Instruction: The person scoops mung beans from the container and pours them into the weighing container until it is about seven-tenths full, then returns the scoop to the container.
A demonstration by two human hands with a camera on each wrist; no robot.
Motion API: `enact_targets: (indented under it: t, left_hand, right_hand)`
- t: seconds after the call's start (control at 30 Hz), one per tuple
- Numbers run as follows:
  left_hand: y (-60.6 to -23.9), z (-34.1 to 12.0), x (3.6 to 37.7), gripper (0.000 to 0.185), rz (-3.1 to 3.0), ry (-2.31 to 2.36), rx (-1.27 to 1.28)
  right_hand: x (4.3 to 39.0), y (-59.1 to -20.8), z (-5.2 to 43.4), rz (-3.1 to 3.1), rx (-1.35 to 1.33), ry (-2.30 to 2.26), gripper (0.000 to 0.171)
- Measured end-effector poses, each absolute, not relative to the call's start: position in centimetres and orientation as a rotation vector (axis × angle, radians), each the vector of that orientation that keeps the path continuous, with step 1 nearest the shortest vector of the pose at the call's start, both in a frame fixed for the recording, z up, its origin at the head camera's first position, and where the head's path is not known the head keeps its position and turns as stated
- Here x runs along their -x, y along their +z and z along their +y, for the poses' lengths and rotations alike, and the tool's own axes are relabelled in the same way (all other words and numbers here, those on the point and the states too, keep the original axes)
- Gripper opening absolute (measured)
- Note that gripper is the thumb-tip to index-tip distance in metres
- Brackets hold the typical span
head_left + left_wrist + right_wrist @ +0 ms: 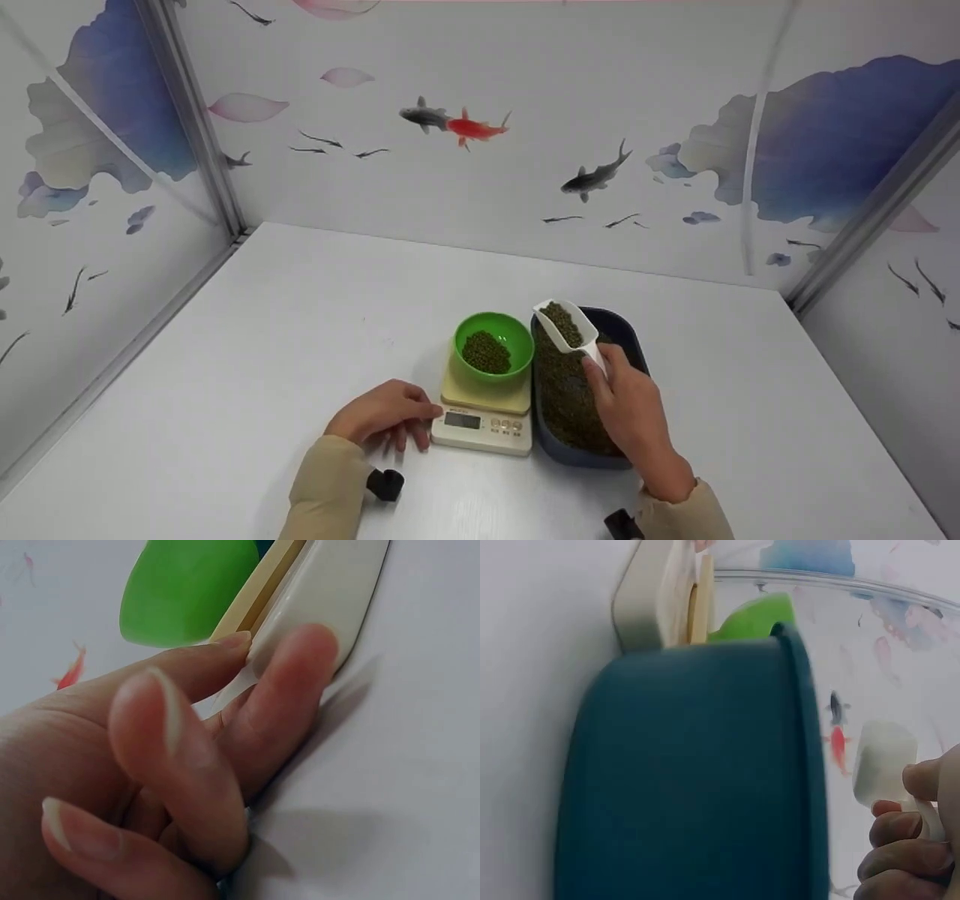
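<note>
My right hand (634, 401) grips the handle of a small white scoop (589, 351) loaded with greenish-brown pellets (562, 322). The scoop is held above the far end of a dark blue tub (577, 456) filled with similar pellets. To the tub's left stands a kitchen scale (484, 442) with a cream platform and a small display. On it sits a green bowl (519, 334) holding a mound of pellets (486, 353). My left hand (384, 412) touches the scale's front left corner with loosely bent fingers (285, 682).
The white tabletop (300, 315) is enclosed by white panels (450, 195) printed with fish and petals, joined by metal posts (202, 142). The tub's tall wall (690, 765) stands close beside the scale. Black wrist mounts (385, 484) sit by both sleeves.
</note>
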State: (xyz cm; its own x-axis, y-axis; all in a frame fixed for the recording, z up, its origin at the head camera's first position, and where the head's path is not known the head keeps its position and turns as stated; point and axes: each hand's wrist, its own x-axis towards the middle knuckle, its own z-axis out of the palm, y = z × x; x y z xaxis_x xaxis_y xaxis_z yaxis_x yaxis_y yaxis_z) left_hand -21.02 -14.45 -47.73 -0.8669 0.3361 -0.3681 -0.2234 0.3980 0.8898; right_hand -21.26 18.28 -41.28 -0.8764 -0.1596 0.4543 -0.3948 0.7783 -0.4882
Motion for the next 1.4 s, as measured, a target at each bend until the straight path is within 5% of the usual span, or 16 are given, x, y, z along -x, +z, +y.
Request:
enact_targets:
  t: [0.67, 1.4]
  left_hand:
    - [-48.0, -14.4, 21.0, 0.034, 2.132, 1.515, -0.114]
    - [-47.9, -14.5, 21.1, 0.035, 2.154, 1.495, -0.110]
  right_hand:
    - [21.8, -37.8, 14.1, -2.534, -0.394, 1.065, 0.037]
    - [22.2, -39.2, 15.0, -2.657, -0.444, 0.859, 0.034]
